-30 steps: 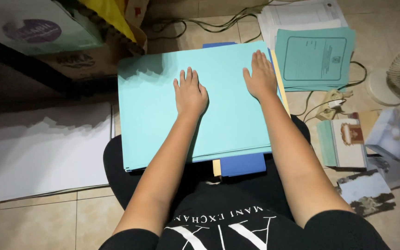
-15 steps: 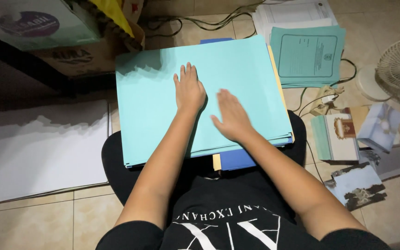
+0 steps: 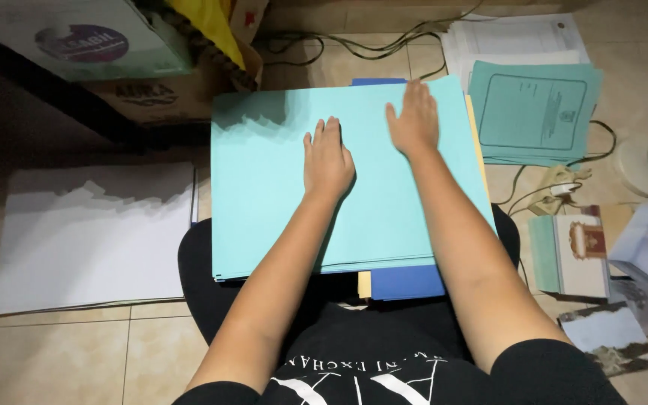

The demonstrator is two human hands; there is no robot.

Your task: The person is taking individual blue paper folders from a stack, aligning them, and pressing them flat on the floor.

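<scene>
tiled floor [image 3: 151,352], papers about. left hand [image 3: 327,159] and right hand [image 3: 412,120] flat, fingers together, on turquoise folder [image 3: 271,195].

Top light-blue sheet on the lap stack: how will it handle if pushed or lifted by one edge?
The top light-blue sheet looks thin and smooth, so it would probably slide over the stack beneath. Lifted by one edge, it would likely droop. Both the left hand and right hand lie flat on it.

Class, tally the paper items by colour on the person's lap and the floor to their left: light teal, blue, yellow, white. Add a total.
Light teal folder: 1
Blue folder: 1
Yellow folder: 1
White paper stack: 1
Total: 4
</scene>
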